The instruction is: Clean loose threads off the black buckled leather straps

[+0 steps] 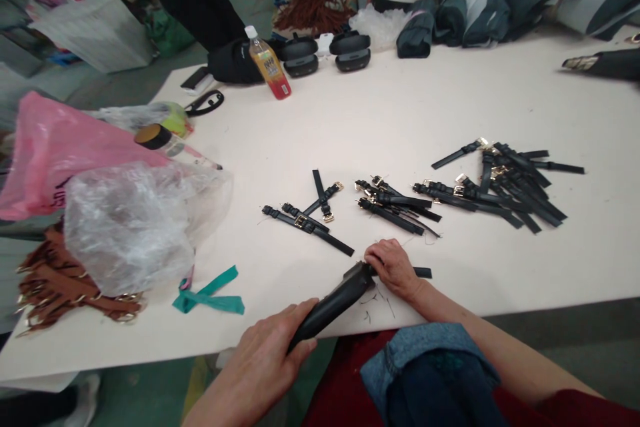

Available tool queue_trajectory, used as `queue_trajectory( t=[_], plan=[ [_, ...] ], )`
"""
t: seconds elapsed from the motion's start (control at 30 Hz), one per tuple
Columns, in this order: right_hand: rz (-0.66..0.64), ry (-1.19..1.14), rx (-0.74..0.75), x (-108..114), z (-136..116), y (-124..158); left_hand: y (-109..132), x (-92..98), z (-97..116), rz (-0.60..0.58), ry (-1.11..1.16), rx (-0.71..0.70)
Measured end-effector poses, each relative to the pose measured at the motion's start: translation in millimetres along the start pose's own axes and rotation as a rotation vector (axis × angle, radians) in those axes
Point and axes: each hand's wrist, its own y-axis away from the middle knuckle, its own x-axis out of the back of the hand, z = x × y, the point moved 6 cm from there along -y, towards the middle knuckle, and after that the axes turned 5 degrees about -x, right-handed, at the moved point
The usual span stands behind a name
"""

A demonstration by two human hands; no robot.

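The left hand (273,353) is wrapped around a smooth black handheld tool (337,302), whose long axis slants forward and rightward to the right hand (393,267). That hand, nearer of the 2 to the black strap (423,273), pinches it at the tool's head; whether head and strap touch, I cannot tell. The strap's flat, squared tail points right, past the wrist. Beyond, leathery-looking buckle straps (530,197) with gold-coloured metal lie in loose clusters on the pale, smooth tabletop (500,273). Farthest, a plastic drink bottle (273,70) stands beside 2 rounded black cases (353,50).
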Motion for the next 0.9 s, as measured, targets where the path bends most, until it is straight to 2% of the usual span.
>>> queue_trajectory(
  t=[0.27,0.47,0.63,0.9],
  plan=[
    [-0.005,-0.005,-0.025,1,1,0,-11,15.3,6,-0.024,0.035,-0.041],
    [-0.003,-0.015,-0.036,3,-1,0,-16,17.8,-6,-0.049,0.11,-0.067],
    [0.013,-0.004,-0.029,5,-3,-1,-18,21.9,-4,-0.043,0.099,-0.08],
    [0.005,-0.153,-0.002,8,0,3,-23,30.4,-4,-0.01,0.14,-0.086]
  ],
)
